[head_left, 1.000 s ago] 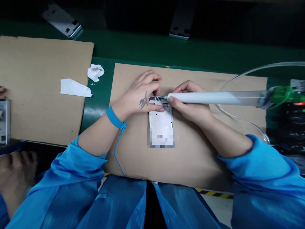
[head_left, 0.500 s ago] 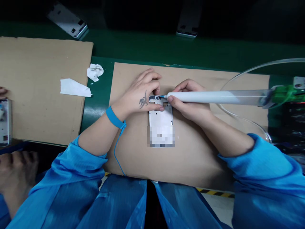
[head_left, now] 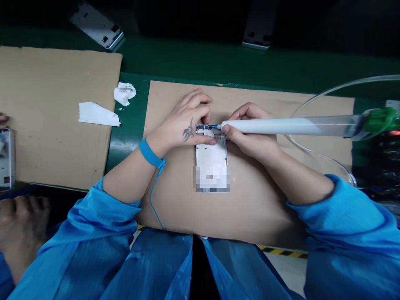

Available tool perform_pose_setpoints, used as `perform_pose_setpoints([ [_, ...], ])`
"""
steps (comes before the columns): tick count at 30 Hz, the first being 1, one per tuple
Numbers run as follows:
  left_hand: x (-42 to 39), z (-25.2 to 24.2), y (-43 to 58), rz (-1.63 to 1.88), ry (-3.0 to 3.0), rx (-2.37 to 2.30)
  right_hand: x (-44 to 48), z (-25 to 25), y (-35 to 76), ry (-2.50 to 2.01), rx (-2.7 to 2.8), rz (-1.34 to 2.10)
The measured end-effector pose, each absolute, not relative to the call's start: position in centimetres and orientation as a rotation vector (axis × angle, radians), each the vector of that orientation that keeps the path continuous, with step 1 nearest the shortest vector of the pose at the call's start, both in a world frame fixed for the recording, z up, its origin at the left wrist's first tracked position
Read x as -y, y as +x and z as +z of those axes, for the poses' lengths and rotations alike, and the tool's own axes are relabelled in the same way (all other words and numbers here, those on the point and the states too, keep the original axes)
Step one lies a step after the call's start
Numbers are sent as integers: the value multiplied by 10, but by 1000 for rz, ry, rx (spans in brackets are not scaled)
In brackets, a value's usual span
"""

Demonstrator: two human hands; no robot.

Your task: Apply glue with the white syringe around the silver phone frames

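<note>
A silver metal phone mid-frame (head_left: 211,153) lies flat on brown cardboard (head_left: 256,221), its lower part pixelated. My left hand (head_left: 187,121) rests over its top end, with the fingers pressing on it and hiding its upper left corner. My right hand (head_left: 250,135) grips a white dispensing syringe (head_left: 290,126) like a pen. The syringe's thin blue tip (head_left: 216,126) sits at the frame's top edge. A blue wrist strap (head_left: 150,153) circles my left wrist.
A clear hose (head_left: 321,85) curves from the syringe's green end fitting (head_left: 379,121). A crumpled tissue (head_left: 124,93) and a flat paper (head_left: 97,114) lie left, near a second cardboard sheet (head_left: 53,116). Other phone frames (head_left: 96,30) lie on the far side of the green bench (head_left: 218,62).
The syringe's blue tip has moved a little to the right along the frame's top edge. The whole scene has shifted slightly in view, and the frame stays under my left hand.
</note>
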State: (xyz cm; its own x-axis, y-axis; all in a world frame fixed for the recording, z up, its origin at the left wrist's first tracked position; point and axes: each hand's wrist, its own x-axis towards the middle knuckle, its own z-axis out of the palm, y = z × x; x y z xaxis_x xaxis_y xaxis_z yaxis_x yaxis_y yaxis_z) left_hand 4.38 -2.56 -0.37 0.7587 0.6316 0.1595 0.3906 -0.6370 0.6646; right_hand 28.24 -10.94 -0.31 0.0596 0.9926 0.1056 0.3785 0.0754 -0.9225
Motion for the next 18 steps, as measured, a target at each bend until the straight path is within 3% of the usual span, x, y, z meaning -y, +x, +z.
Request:
perform_pose_setpoints([
  [18,24,-11,43,562,2403,-774,113,-17,285,-1292,1431,923],
])
